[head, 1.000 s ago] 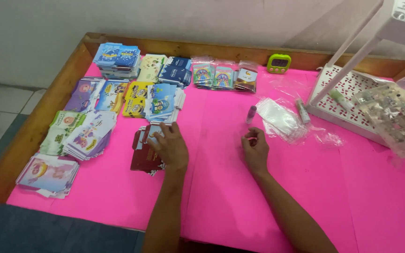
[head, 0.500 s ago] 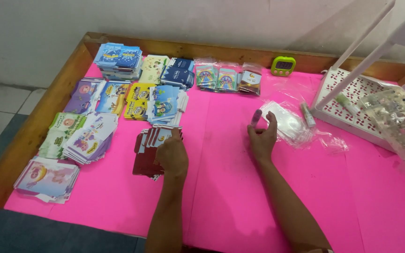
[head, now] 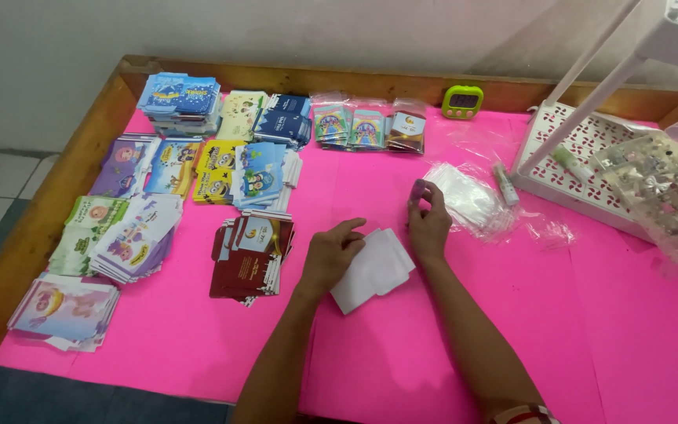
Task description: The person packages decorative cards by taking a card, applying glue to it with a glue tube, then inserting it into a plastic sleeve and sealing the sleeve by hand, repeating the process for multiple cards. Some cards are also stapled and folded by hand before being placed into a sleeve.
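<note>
My left hand [head: 331, 255] lies flat on the pink table cover [head: 449, 345], fingers loosely spread, with the fingertips pressing on the left edge of a small stack of white envelopes [head: 374, 269] that sits between my two hands, near the middle of the table. My right hand [head: 428, 221] hovers just beyond the stack's far right corner, fingers curled narrowly around something small and purplish [head: 418, 187]; I can't make out what it is from this view. Just right of that hand lies a heap of clear plastic sleeves [head: 471, 201]. To the left, the dark red card stack [head: 249, 253] is closest, with many sorted piles of colourful cards further left and far. I judge the work early: the white envelopes look blank and unfilled, and none has gone into a sleeve that I can see.
</note>
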